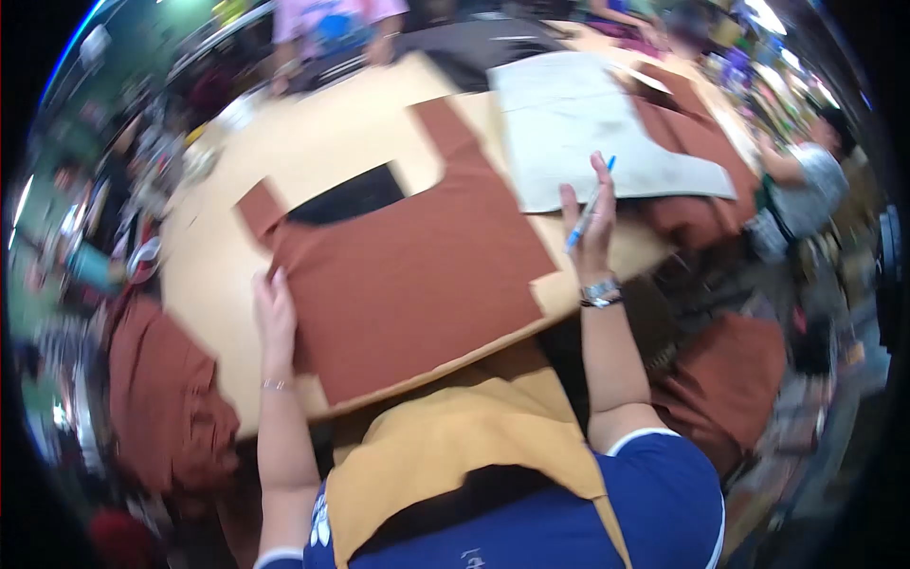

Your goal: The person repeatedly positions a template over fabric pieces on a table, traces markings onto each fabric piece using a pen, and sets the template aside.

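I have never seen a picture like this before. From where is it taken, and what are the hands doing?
No machine here: these are a person's own bare hands, seen by a camera worn on the head, looking forward and down. The view is round-edged and somewhat blurred.

On the pale table lies a flat brown fabric piece. Beyond it are a black piece and a large white sheet. The left hand is at the brown piece's left edge; whether it grips is unclear. The right hand is raised, with a blue-ended pen between its fingers.
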`<state>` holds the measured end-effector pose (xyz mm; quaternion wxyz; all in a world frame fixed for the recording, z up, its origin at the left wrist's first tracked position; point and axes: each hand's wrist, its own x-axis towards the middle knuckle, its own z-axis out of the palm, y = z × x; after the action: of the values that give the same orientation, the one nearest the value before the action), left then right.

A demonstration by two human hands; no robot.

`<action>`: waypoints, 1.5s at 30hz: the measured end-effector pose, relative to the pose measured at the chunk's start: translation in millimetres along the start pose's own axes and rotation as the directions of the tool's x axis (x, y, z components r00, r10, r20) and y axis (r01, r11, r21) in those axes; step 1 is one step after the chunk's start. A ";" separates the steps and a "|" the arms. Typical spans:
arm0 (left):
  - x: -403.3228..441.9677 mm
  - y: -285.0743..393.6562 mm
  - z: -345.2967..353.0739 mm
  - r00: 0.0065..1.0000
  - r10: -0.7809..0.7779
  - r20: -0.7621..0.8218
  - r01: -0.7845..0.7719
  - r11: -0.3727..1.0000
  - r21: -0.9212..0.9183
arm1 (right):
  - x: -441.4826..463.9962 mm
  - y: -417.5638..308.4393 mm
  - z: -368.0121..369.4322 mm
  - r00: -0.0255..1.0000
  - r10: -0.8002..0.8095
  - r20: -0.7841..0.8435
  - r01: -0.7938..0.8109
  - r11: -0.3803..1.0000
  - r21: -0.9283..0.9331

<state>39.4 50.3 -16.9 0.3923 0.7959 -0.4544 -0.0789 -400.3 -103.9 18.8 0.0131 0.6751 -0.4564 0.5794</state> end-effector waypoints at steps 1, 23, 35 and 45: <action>9.5 -29.6 7.9 0.999 -0.025 -0.037 0.013 0.960 -0.279 | -4.9 -10.7 13.5 0.995 -0.039 0.092 0.038 0.999 0.021; -291.9 8.2 -544.4 0.067 -0.330 -0.941 -0.253 0.907 -0.336 | -52.5 -12.2 83.1 0.650 -0.021 0.760 -0.126 0.983 0.134; -274.9 -112.1 -572.2 0.168 -0.510 -0.843 -0.095 0.843 -0.529 | -50.2 -7.1 85.3 0.650 -0.056 0.758 -0.019 0.996 0.091; -574.0 -229.7 -443.7 -0.118 -0.555 -0.823 0.756 0.487 -0.437 | -53.8 9.2 90.5 0.663 -0.057 0.747 -0.051 0.991 0.120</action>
<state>75.4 810.5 -7.8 0.4004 0.8293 0.3093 0.2371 -331.6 -126.4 -58.3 -0.2187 0.8535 -0.3815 0.2795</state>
